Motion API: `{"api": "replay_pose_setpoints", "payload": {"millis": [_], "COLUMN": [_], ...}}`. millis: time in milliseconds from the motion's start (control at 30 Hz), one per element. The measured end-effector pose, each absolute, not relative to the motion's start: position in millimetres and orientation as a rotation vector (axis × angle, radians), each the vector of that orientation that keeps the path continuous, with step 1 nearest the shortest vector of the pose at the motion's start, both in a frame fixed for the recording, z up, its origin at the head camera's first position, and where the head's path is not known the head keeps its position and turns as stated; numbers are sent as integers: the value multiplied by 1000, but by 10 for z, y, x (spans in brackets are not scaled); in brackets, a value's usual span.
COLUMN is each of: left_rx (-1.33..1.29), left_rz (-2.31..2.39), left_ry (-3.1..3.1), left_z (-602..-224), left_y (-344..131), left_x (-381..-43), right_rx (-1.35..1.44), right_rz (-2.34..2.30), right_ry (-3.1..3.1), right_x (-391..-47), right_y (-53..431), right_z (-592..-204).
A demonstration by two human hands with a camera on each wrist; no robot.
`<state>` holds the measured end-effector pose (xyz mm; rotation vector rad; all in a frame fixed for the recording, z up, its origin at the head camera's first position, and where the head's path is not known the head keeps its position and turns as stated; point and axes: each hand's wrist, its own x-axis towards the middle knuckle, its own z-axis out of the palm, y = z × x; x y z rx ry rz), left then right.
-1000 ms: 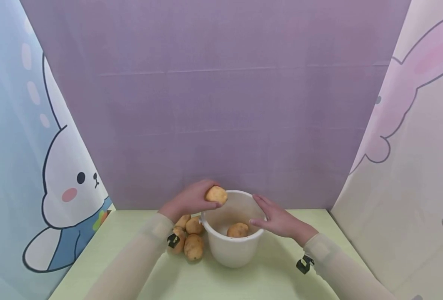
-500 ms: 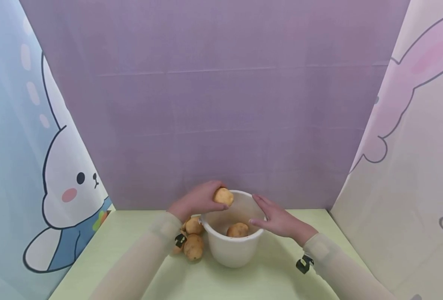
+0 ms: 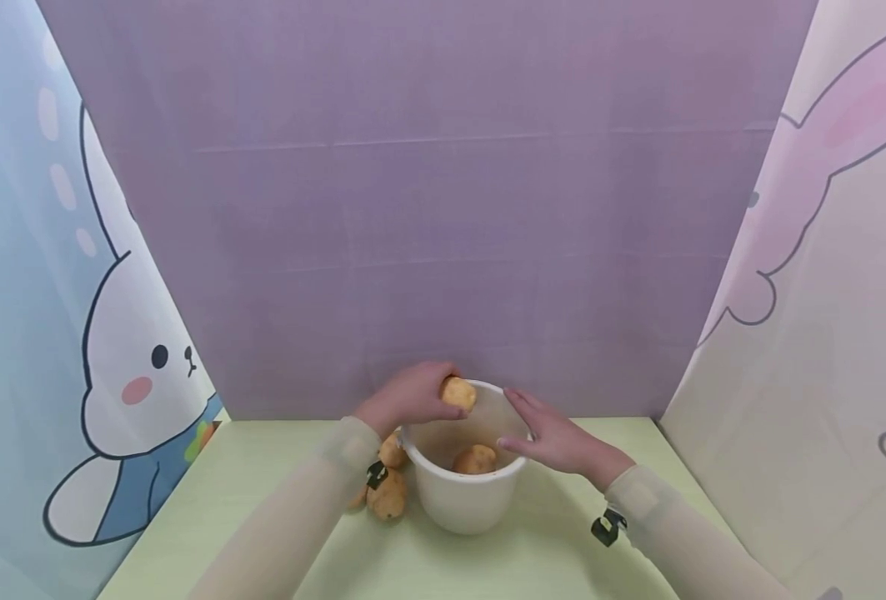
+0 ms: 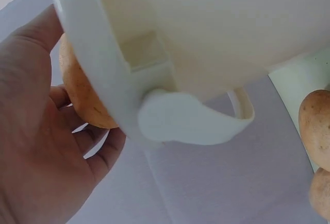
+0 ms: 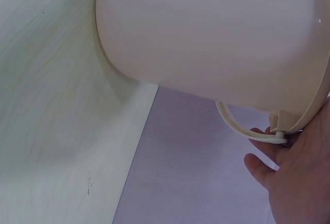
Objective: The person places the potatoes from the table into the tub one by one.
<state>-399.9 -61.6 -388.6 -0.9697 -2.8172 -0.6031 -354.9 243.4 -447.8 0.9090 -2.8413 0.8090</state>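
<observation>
My left hand (image 3: 411, 395) grips a potato (image 3: 459, 394) just above the left back rim of a white plastic bucket (image 3: 463, 505). Seen from the left wrist, the bucket's rim partly hides this held potato (image 4: 85, 90), and the fingers reach round its far side. Inside the bucket lies another potato (image 3: 476, 459). My right hand (image 3: 563, 442) rests against the right side of the rim, fingers straight and thumb spread apart over the opening. In the right wrist view, its fingertips are partly hidden near the bucket's handle (image 5: 237, 126).
More potatoes (image 3: 387, 495) lie on the pale green table (image 3: 262, 467), close to the bucket's left side and partly covered by my left forearm. A purple cloth wall (image 3: 443, 208) stands behind, with cartoon-printed curtains at both sides.
My left hand has moved right with the potato, farther over the bucket's opening. Its forearm now covers more of the potatoes on the table. The right hand and bucket stay put.
</observation>
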Motion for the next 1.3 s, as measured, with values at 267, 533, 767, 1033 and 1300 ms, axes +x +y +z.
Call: {"api": "replay_pose_setpoints", "payload": {"millis": [267, 533, 767, 1033, 1300], "left_rx": [-957, -963, -1010, -1007, -994], "left_rz": [-558, -438, -340, -238, -186], "left_ry": [-2861, -2886, -2892, -2885, -2897], "left_z": [-3844, -3891, -3928, -3928, -3942], "left_y": [-576, -535, -496, -459, -460], "left_x": [-4004, -4053, -4041, -4006, -4008], "right_rx": [903, 902, 904, 910, 931], "right_rz": [817, 804, 808, 824, 805], "right_ry": [-2849, -2843, -2833, -2826, -2808], "right_x": [-3548, -3564, -3576, -3568, -3590], "right_y": [2423, 2421, 2433, 2431, 2426], "right_z": [-4476, -4490, -4506, -4487, -4500]}}
